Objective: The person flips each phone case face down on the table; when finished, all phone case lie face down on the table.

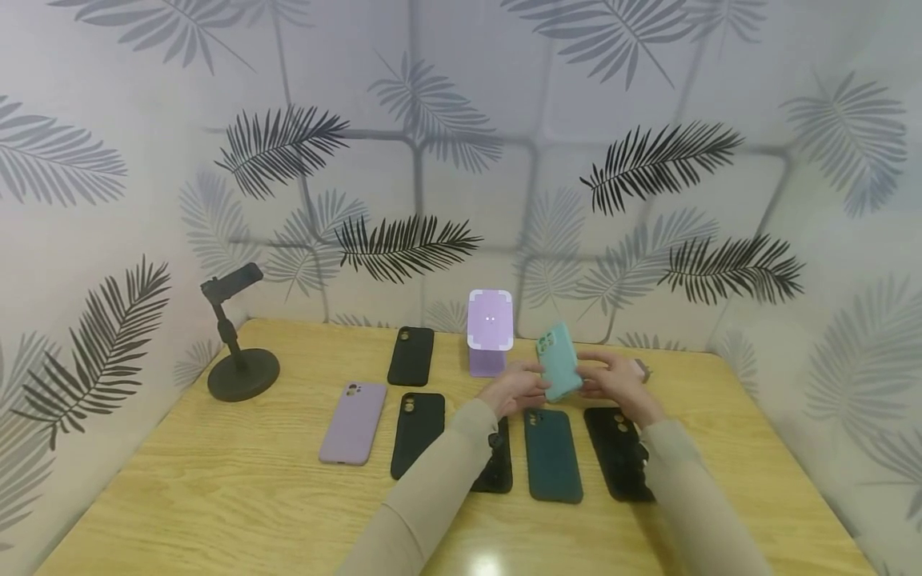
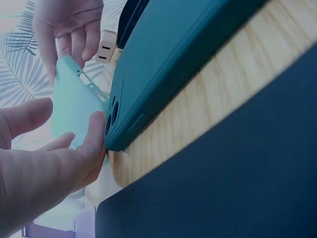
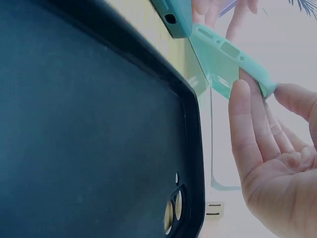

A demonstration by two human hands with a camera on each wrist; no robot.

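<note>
The table (image 1: 216, 496) is pale wood with a visible grain, its top smooth enough to catch a glare near the front edge. Walls printed with grey and black palm leaves close it in on three sides.

Next in size is a black stand (image 1: 241, 352): a round flat base, a thin jointed post and a clamp at the top, at the table's left rear. A lilac holder (image 1: 490, 330), a rounded square plate on a short foot, stands at the rear centre.

Seven phone cases show, all matte, soft-looking slabs with rounded corners and camera cut-outs. Six lie flat: one lilac case (image 1: 353, 422), four black, of which the rear case (image 1: 411, 356) sits alone behind the row, and one dark green case (image 1: 552, 454).

The seventh, the mint case (image 1: 559, 362), is held in the air above the dark green case, just in front of the holder. Its long axis stands near upright, tilted a little, with the camera cut-out at the top.

The left hand (image 1: 515, 388) pinches its left edge between thumb and fingers. The right hand (image 1: 615, 382) holds its right edge, fingers fairly straight along the side and thumb set against it.
</note>
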